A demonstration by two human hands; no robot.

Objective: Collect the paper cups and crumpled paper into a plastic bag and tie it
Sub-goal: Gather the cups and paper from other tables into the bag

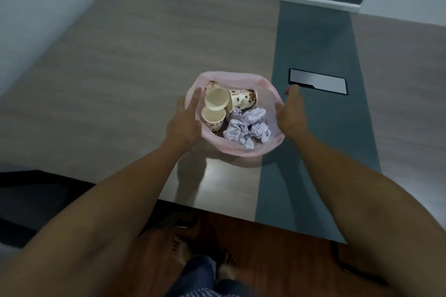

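A pink plastic bag (241, 149) stands open on the table, its mouth spread wide. Inside lie three spotted paper cups (216, 101) on the left and far side, and balls of crumpled white paper (246, 128) on the near right. My left hand (187, 117) is flat against the bag's left rim, fingers apart and pointing away from me. My right hand (292, 111) is by the right rim, fingers spread, touching or nearly touching the plastic. Neither hand visibly grips anything.
The wooden table (108, 79) has a dark teal strip (311, 55) running away from me, with a black-framed cable hatch (318, 81) just beyond my right hand. The table's near edge is close to my body. My legs and feet show below it.
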